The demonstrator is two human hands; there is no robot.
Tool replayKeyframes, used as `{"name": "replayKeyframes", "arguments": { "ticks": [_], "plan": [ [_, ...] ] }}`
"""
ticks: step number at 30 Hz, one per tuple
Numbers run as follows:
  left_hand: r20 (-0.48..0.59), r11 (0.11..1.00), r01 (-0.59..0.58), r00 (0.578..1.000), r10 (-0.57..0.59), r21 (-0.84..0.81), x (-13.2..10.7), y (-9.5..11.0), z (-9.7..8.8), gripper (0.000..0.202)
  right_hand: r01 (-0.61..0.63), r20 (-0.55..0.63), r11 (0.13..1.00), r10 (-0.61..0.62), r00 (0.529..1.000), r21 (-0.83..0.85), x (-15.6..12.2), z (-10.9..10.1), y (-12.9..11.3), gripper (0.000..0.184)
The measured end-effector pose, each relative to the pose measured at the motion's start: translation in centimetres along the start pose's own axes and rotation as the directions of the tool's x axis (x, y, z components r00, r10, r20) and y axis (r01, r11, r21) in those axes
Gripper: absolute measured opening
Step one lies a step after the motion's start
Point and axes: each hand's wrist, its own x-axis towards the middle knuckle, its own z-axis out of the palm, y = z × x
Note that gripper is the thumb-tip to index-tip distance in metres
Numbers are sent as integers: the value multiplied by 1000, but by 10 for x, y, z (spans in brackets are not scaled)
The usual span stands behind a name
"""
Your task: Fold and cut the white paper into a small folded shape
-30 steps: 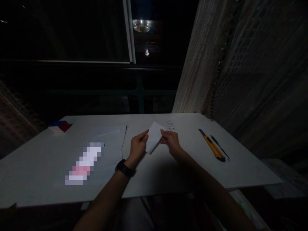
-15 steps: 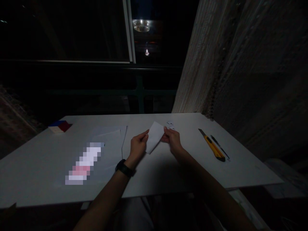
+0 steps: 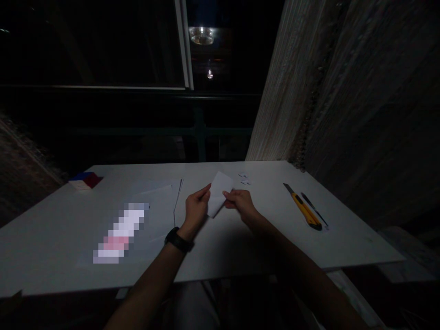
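Head view shows a small piece of white paper (image 3: 217,185) right in the middle, held up between two hands over a white table (image 3: 271,250). It is tilted, with one corner up and one corner down. It looks folded, but it is too dark to count the layers. I cannot tell if the low corner touches the table.

The left hand (image 3: 196,210) pinches the left edge, with its thumb close to its pointing finger. The right hand (image 3: 242,204) pinches the right side, with its thumb flat on the front and its other fingers tucked behind. Both hands are nearly closed, with just the paper in their grip.

To work the paper well, I think the left hand should hold tight and stay quiet, like a clip. The right thumb should press softly and slide slowly, so the paper gets no wrinkles. It would help to keep the edges lined up. If the two hands pull apart too hard, the paper could rip or go crooked.

Just past the right hand lie little paper bits (image 3: 244,178) with dark marks. Farther right is a yellow cutter (image 3: 304,208) with its blade out, so arms should keep away from it. A dark pen (image 3: 314,210) lies just beside it. On the left are big paper sheets (image 3: 160,215), and farther off a red, blue and white block (image 3: 84,181).
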Motion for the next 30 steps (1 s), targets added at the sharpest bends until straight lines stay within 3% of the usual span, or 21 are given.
{"name": "replayKeyframes", "arguments": {
  "ticks": [4,9,14,20,25,30],
  "plan": [
    [14,1000,4,1000,-3,-28,1,-3,0,38,43,-29,999,-43,999,10,0,0,1,27],
    [-12,1000,7,1000,-8,-25,0,-1,0,36,0,37,1000,0,999,-7,-1,1,1,25],
    [-13,1000,21,1000,-21,-20,0,2,1,36,20,-5,1000,-20,1000,3,2,1,4,23],
    [-40,999,-2,999,4,55,-2,5,1,35,-27,72,1000,27,997,-5,3,2,7,21],
    [-43,996,-10,999,13,84,-3,10,1,33,3,10,1000,-3,1000,18,3,3,9,21],
    [-71,999,-9,997,12,38,-2,6,0,34,-55,109,998,53,993,20,1,2,7,20]
  ]
}}
